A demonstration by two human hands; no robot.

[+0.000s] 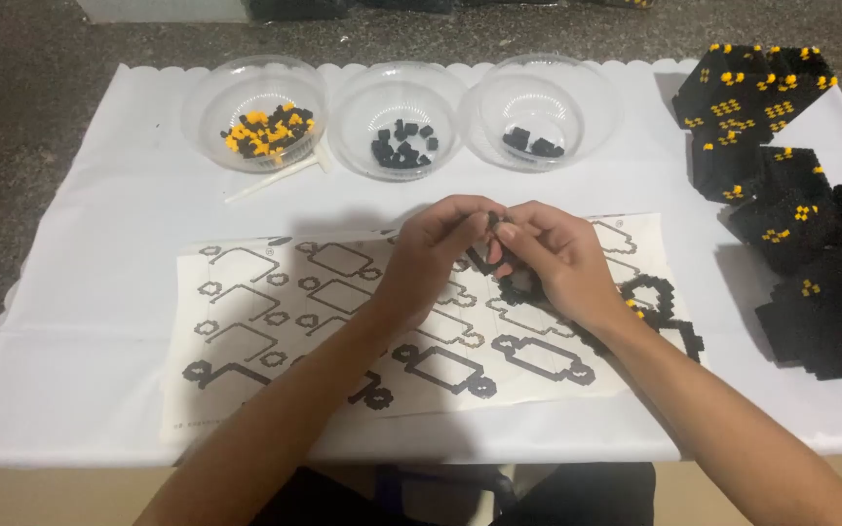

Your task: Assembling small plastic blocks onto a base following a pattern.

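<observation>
My left hand and right hand meet above the pattern sheet, fingertips of both pinched together on 1 small black piece | 3 clear bowls behind (beads inside, black and yellow) | black-and-yellow block stack to my right on white cloth.

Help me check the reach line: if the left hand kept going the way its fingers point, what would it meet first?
The left hand points right, so it would first meet the right hand, whose fingertips already touch it around a small black piece.
</observation>
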